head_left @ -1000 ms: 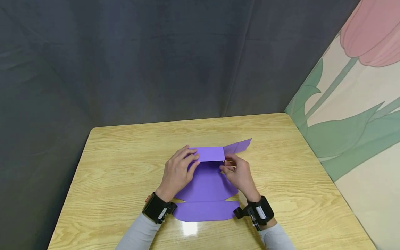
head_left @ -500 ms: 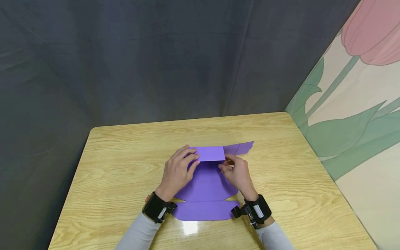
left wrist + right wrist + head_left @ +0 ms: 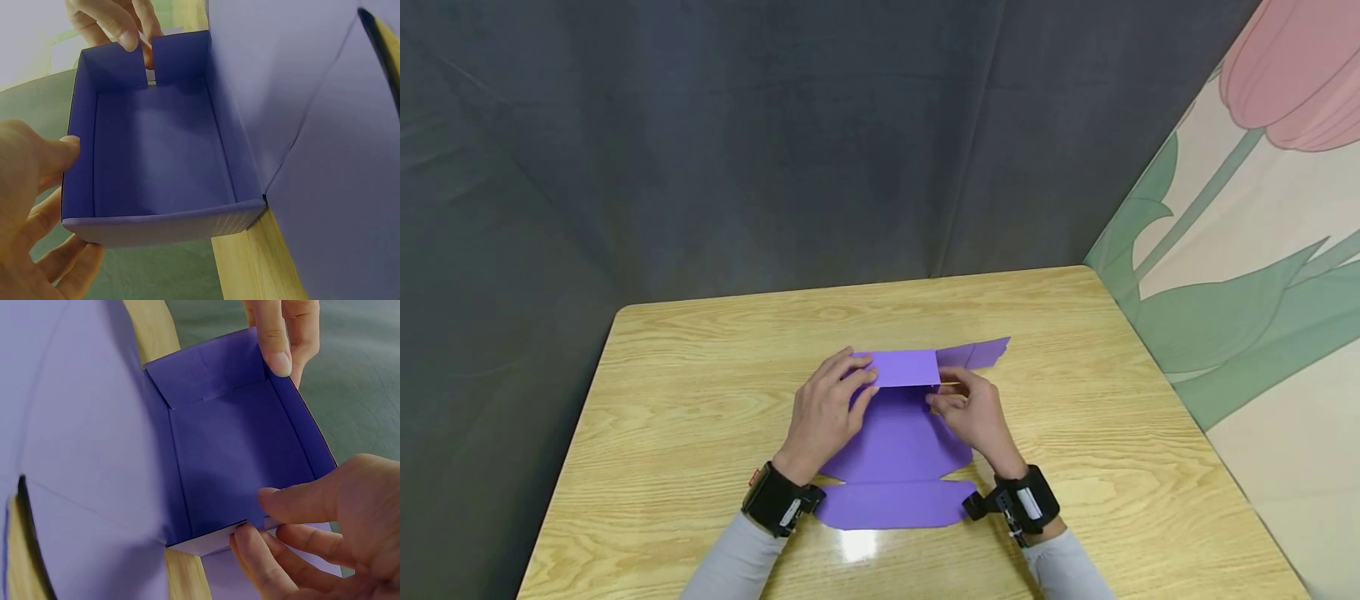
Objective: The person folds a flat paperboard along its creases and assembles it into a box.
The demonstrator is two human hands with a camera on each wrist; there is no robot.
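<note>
A partly folded purple cardboard box (image 3: 906,368) stands on its side near the middle of the table, its opening toward me. My left hand (image 3: 826,410) grips its left end, thumb on the wall's edge and fingers outside. At the right end, my right hand (image 3: 973,412) pinches the end-wall flaps, thumb inside and fingers outside. A narrow slit parts these flaps (image 3: 122,65) in the left wrist view. Inside, the box's bottom panel (image 3: 231,450) is bare in the right wrist view. A long purple side flap (image 3: 976,355) sticks out behind the right hand.
The box's lid panel (image 3: 898,446) lies toward me on the wood-grain table (image 3: 685,375), ending in a tuck flap (image 3: 895,505). A dark curtain (image 3: 775,150) hangs behind. At the right is a tulip-patterned cloth (image 3: 1255,333).
The side flap has swung a little outward to the right. My right hand has shifted slightly at the right end, while the left hand keeps its place.
</note>
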